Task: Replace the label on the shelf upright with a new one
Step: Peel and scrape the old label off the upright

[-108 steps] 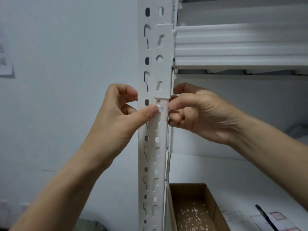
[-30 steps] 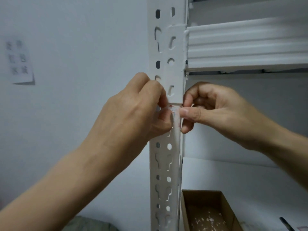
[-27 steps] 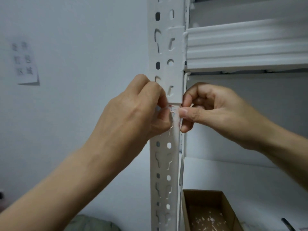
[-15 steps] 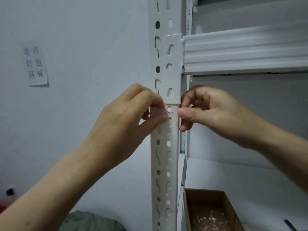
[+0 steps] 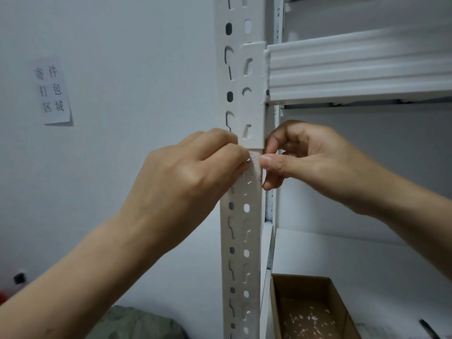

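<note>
Two bare forearms reach up into view. The left hand [image 5: 190,177] is curled with its knuckles toward the onlooker, and its fingertips are hidden behind them where they meet the post, so whether it holds anything cannot be told. The right hand [image 5: 318,165] comes in from the other side. Its thumb is pressed on the right edge of the label [image 5: 254,159] and its fingers are curled round behind the post's edge.

The label is a small pale scrap with a trace of red, mostly covered by the two hands. It sits on the front face of the white shelf upright [image 5: 241,241], just under the bracket plate where the beam [image 5: 354,69] joins. Its print cannot be read.

Below, on the lower shelf [image 5: 354,260], an open cardboard box [image 5: 276,311] is cut off by the frame's bottom edge. White flecks [image 5: 308,319] are scattered over its floor. A dark stick [image 5: 428,329] lies to its right, too little of it in view to name. A grey-green bundle [image 5: 137,324] sits low to the left of the post, also cropped.

Behind, on the plain pale wall [image 5: 134,69], hangs a paper notice [image 5: 52,91] with six printed characters.
</note>
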